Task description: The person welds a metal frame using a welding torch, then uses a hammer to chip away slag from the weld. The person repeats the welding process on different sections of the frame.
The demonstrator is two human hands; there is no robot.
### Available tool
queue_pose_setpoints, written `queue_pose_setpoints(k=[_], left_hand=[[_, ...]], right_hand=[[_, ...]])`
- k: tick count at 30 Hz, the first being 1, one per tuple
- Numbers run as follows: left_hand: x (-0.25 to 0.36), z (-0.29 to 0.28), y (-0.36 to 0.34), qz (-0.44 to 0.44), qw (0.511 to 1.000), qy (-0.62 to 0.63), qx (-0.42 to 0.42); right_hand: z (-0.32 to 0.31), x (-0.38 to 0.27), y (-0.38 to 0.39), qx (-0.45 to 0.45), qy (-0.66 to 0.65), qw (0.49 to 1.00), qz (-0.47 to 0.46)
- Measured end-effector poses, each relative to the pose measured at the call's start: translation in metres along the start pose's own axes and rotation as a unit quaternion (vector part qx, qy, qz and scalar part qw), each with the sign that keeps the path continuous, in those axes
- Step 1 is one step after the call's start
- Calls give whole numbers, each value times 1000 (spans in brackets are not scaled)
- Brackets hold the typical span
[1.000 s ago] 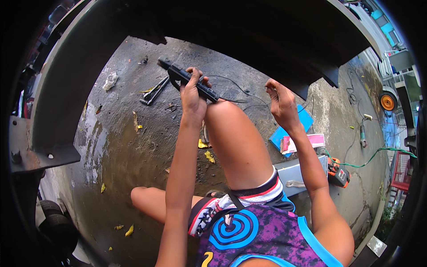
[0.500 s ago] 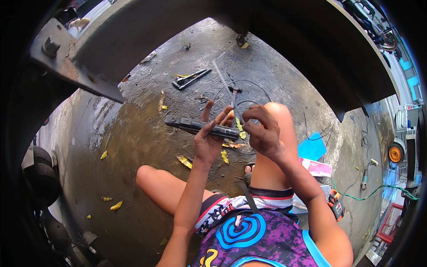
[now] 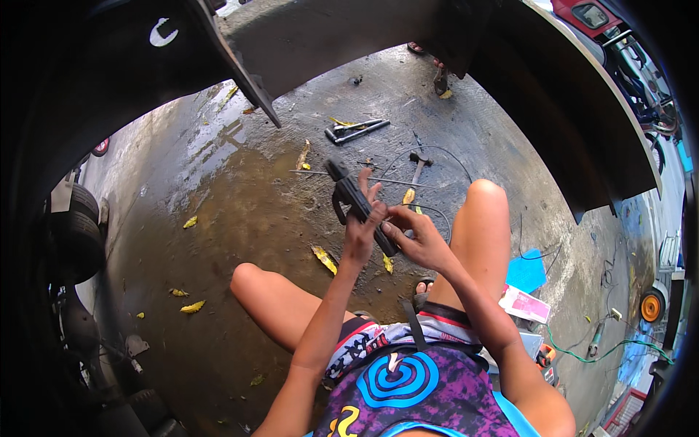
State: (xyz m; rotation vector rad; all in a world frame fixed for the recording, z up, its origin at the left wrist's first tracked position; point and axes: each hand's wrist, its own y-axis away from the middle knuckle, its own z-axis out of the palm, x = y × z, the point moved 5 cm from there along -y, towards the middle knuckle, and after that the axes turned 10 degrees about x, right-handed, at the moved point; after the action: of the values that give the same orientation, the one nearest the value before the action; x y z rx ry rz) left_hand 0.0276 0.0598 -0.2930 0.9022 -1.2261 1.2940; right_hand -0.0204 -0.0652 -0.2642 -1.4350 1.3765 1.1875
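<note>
My left hand (image 3: 358,234) is wrapped round an elongated black tool (image 3: 349,191) with a loop on its side, held at a slant above the wet concrete. The fingers of my right hand (image 3: 416,237) are pinched at the tool's lower part, just beside my left hand; any small part between them is hidden. On the floor behind the tool lie a thin straight rod (image 3: 309,172), a hammer (image 3: 419,162) and a black cable (image 3: 459,159). Farther back is a folded metal hand tool (image 3: 357,132).
Dark steel beams (image 3: 553,124) arch over the top and sides. Tyres (image 3: 73,240) stand at left. By my right leg lie a blue sheet (image 3: 526,273), pink box (image 3: 524,302), green cord (image 3: 619,344) and cylindrical power tool (image 3: 595,342). Yellow leaves (image 3: 324,258) dot the floor.
My right hand has come from apart onto the black tool, which has turned from level to steeply slanted. The thin rod that angled toward my right hand now lies crosswise behind it.
</note>
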Motion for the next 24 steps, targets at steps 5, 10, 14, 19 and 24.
queue_pose_setpoints(k=[5,10,14,19,24], left_hand=[[-74,-37,17,-72,978,-169,-102],[-36,-44,19,59,976,-209,-6],[-50,-94,17,-24,973,-164,158],[-30,-159,-5,-38,963,-139,228],[-1,-191,-2,89,862,-421,269]], right_hand=[[30,13,-8,27,-189,982,2],[20,0,-7,103,-235,963,80],[-13,-46,-22,150,-105,983,9],[-34,-36,-57,137,118,973,-142],[-36,-11,-53,207,279,915,-204]])
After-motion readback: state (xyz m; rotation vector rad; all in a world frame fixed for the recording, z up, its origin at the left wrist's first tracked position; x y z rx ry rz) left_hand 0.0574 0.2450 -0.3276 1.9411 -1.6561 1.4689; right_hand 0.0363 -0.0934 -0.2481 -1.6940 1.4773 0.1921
